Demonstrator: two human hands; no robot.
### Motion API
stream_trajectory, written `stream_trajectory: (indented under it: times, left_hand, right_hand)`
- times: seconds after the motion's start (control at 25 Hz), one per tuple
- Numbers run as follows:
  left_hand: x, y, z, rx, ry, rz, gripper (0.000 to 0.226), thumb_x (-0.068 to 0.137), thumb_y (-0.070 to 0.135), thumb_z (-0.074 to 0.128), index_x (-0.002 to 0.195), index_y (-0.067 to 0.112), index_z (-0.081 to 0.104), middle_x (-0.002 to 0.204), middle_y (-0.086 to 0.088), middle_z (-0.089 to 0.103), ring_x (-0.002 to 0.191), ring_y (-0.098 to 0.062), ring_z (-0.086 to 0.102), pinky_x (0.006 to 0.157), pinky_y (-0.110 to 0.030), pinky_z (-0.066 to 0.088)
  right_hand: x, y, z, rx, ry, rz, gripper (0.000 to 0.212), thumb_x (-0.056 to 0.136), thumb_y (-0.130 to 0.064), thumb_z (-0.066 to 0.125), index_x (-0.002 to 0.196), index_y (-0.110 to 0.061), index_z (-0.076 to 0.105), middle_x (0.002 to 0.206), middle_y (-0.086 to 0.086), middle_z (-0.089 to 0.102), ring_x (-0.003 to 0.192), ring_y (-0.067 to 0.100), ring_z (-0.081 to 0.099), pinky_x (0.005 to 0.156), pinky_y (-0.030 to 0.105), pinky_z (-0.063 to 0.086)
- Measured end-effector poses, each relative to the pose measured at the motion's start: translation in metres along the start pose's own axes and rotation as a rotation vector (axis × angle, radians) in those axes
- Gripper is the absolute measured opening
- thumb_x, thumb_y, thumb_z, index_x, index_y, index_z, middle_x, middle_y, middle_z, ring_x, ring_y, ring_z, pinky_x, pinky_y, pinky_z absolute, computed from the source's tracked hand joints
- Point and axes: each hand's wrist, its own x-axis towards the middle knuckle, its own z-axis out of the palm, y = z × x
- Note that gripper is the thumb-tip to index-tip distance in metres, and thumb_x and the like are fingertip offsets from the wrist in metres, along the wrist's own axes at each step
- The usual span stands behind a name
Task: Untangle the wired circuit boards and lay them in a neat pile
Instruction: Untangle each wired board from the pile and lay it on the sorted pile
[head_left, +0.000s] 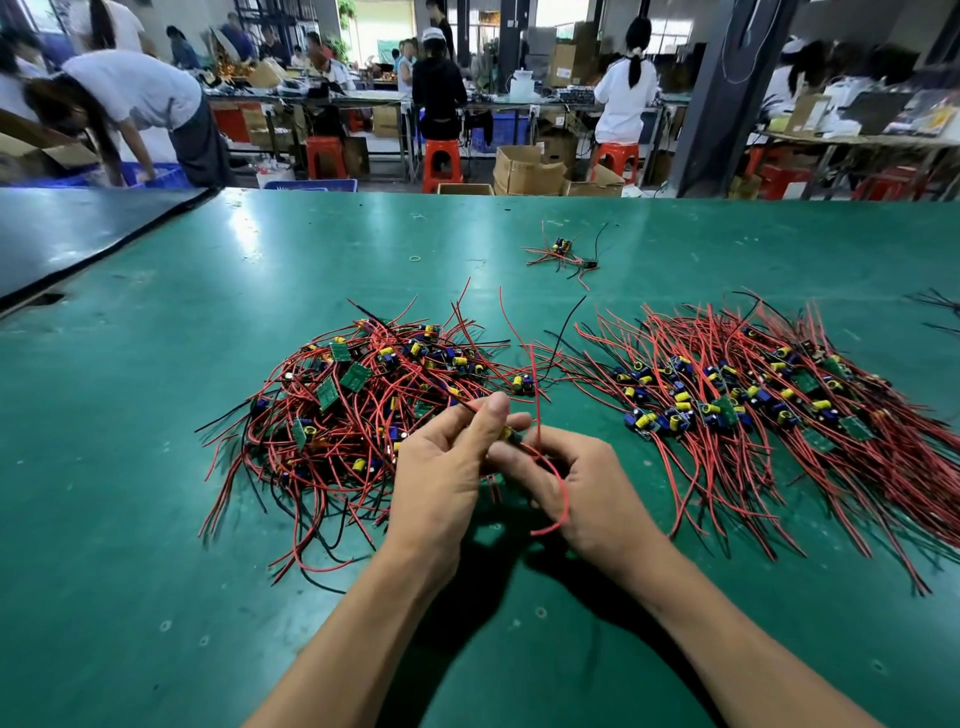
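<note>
Both hands meet over the green table (156, 519), working one small circuit board (511, 434) between them. The left hand (441, 467) has its fingers curled and its thumb raised, pinching the board and the wire at its upper end. The board sits right at that hand's fingertips, lifted off the table so its leads can hang free. The right hand (582, 488) is curled too, its fingers closed on the board's lower end. A red wire (558, 499) loops over the back of those fingers and trails toward the wrist, probably held out of the way while the leads are straightened.

Just beyond and to the left of the left fingers lies the tangled heap (358, 410), boards and red and black wires crossing every way. A wire or two from it reaches up to the pinched board, so this one may not be fully free. It seems to be at the pulling-apart step.

Well to the right of the right fingers is the sorted pile (753, 410). Its boards run in a band and its wires are combed toward the near edge, so each new one can be laid alongside. Farther out, past both sets of fingertips, a small loose cluster (563, 254) sits apart. Plenty remains in the heap.
</note>
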Motion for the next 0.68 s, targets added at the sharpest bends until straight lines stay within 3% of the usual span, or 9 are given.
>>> stream_trajectory:
  times: [0.12,0.24,0.36,0.52,0.68]
  left_hand:
    - [-0.001,-0.002,0.001,0.008,0.029,0.001,0.036,0.07,0.035,0.077,0.099,0.013,0.074,0.096,-0.011,0.076,0.088,-0.021,0.072,0.081,-0.035,0.059]
    - [0.0,-0.001,0.001,-0.006,-0.006,-0.043,0.044,0.062,0.039,0.08,0.101,0.02,0.076,0.1,-0.011,0.076,0.093,-0.025,0.071,0.086,-0.039,0.057]
    - [-0.002,-0.002,0.0,0.039,-0.098,-0.073,0.044,0.061,0.043,0.079,0.099,0.02,0.077,0.095,-0.004,0.075,0.084,-0.015,0.069,0.074,-0.03,0.056]
    - [-0.004,-0.002,-0.001,0.068,-0.189,-0.108,0.024,0.071,0.039,0.078,0.082,0.018,0.075,0.074,0.001,0.066,0.059,-0.009,0.052,0.056,-0.021,0.042]
    - [-0.002,-0.002,-0.004,0.059,-0.15,-0.107,0.02,0.071,0.036,0.077,0.07,0.017,0.072,0.065,-0.001,0.061,0.052,-0.01,0.049,0.048,-0.017,0.045]
  right_hand:
    - [0.002,-0.005,0.005,0.275,0.058,0.108,0.041,0.098,-0.04,0.059,0.062,-0.022,0.065,0.055,-0.014,0.052,0.049,-0.001,0.044,0.048,0.015,0.036]
    - [0.008,-0.008,0.004,0.487,0.121,0.305,0.042,0.089,-0.046,0.062,0.055,-0.022,0.061,0.046,-0.008,0.044,0.033,0.002,0.035,0.034,0.013,0.027]
    - [0.012,-0.006,-0.001,0.659,0.171,0.344,0.04,0.086,-0.04,0.067,0.052,-0.021,0.058,0.05,-0.002,0.041,0.033,0.004,0.03,0.033,0.014,0.025]
    - [0.012,-0.003,-0.007,0.589,0.124,0.346,0.04,0.084,-0.042,0.071,0.054,-0.022,0.055,0.052,0.0,0.034,0.036,0.007,0.024,0.038,0.019,0.018]
    - [0.011,-0.002,-0.01,0.584,0.123,0.306,0.023,0.074,-0.04,0.078,0.068,-0.023,0.064,0.05,-0.006,0.038,0.039,0.006,0.028,0.038,0.018,0.022]
